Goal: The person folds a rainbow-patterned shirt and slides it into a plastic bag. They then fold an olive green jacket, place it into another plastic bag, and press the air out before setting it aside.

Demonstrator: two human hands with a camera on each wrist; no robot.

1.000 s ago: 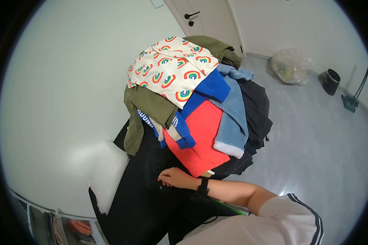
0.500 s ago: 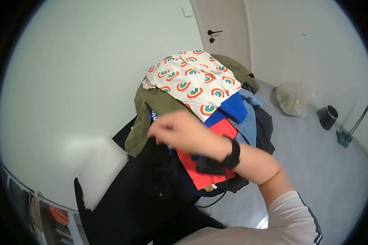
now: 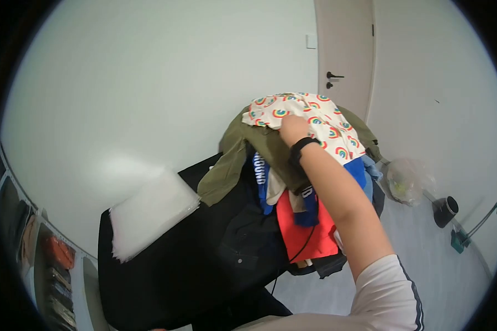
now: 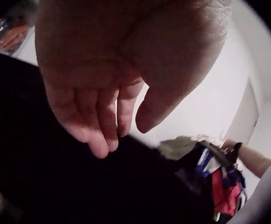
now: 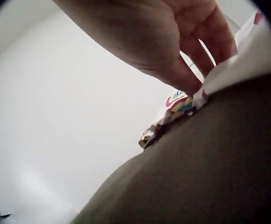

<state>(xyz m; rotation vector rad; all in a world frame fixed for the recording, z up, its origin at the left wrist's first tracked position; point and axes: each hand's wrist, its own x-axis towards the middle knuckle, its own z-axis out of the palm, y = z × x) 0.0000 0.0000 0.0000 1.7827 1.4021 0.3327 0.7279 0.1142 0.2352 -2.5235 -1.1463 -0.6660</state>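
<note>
Rainbow-print top (image 3: 303,118) sits at the very top of the clothes pile (image 3: 281,187), right over the olive jacket (image 3: 243,157). Your right hand (image 3: 292,129) is on its near edge, fingertips (image 5: 191,86) pinching the hem against the olive cloth. I'd gather more fabric before lifting, so only that top comes away. Left hand (image 4: 116,79) hangs loose and empty, well below the pile, over the black table (image 3: 165,259).

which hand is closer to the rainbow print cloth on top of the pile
Right. The right hand touches the rainbow cloth; the left hand hangs well away from it.
</note>
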